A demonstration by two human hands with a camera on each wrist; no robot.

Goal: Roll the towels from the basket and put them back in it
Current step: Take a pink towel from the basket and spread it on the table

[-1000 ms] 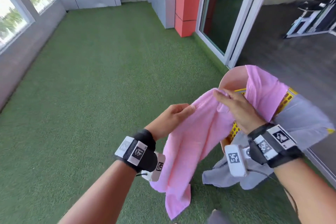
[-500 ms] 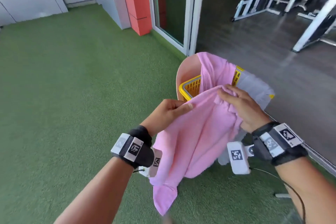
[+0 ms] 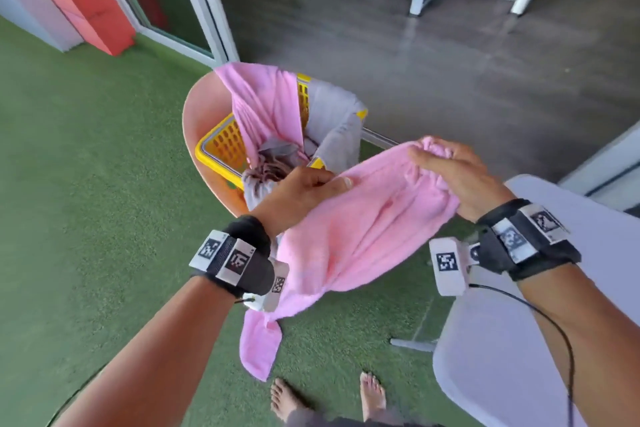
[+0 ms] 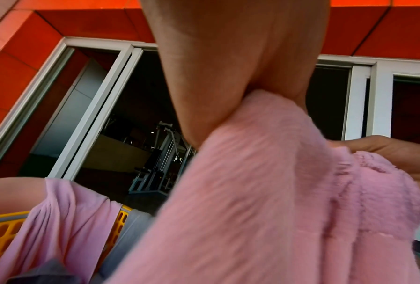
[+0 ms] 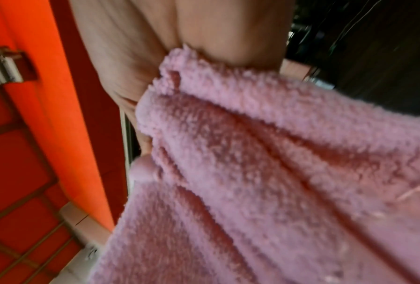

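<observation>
Swung rightward from the basket, the pink towel hangs pinched between left hand and right hand.

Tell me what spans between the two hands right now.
The pink towel, gripped by the left hand and right hand, sags between them; head view.
</observation>
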